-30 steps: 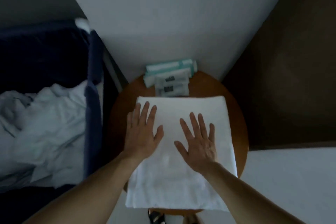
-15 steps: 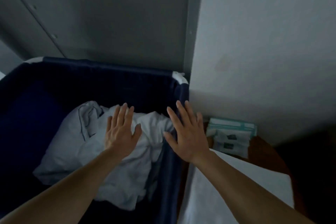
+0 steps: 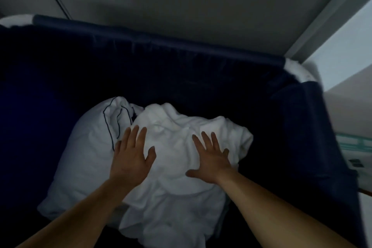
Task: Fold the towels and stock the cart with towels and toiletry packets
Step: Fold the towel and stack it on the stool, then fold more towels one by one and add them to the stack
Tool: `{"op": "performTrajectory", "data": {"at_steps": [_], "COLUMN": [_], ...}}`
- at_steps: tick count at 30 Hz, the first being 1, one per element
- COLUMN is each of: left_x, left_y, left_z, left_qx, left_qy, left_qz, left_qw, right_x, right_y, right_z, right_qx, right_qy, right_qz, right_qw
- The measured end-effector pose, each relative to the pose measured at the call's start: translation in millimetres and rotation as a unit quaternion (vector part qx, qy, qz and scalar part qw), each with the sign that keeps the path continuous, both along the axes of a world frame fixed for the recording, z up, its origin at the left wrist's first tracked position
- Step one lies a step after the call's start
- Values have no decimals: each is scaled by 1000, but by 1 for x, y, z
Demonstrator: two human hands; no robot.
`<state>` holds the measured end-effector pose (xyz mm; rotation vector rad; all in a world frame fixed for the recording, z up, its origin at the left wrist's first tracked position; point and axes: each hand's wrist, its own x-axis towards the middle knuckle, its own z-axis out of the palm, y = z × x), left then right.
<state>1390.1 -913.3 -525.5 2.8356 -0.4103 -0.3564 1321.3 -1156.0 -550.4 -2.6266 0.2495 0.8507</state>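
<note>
Both your hands hover spread, holding nothing: left hand [image 3: 131, 159], right hand [image 3: 211, 159]. The crumpled towel [image 3: 181, 139] lies directly beneath them in the cart [image 3: 161, 50], your right hand nearer its middle.

Hands [image 3: 130, 161] [image 3: 213, 161] now over crumpled towels [image 3: 177, 137] in cart [image 3: 161, 43]

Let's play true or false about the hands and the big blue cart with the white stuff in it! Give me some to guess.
1. The left hand and the right hand both have straight, spread fingers. True.
2. The white towel under them is neatly folded. False: it is crumpled.
3. The cart is red. False: it is dark blue.
4. A white cloth with a thin dark line lies left of the towel. True.
5. The right hand holds a toiletry packet. False: it holds nothing; the toiletry packets sit outside the cart, at the right edge.
</note>
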Motion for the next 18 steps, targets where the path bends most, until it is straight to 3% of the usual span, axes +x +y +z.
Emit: {"op": "performTrajectory", "data": {"at_steps": [4, 7, 10, 18], "left_x": [17, 23, 22, 17], "left_y": [14, 15, 16, 17], "left_z": [-44, -65, -73, -19], "left_qx": [-10, -27, -40, -104], "left_qy": [18, 31, 37, 151], "left_qz": [-17, -26, -36, -91], "left_qw": [1000, 999, 998, 979], "right_x": [20, 20, 18, -38], "right_y": [28, 54, 66, 37], "right_z": [-50, -82, -94, -22], "right_qx": [-3, -56, -118, 65], "right_qy": [36, 63, 13, -71], "right_qz": [7, 18, 15, -116], "right_qw": [999, 996, 993, 989]}}
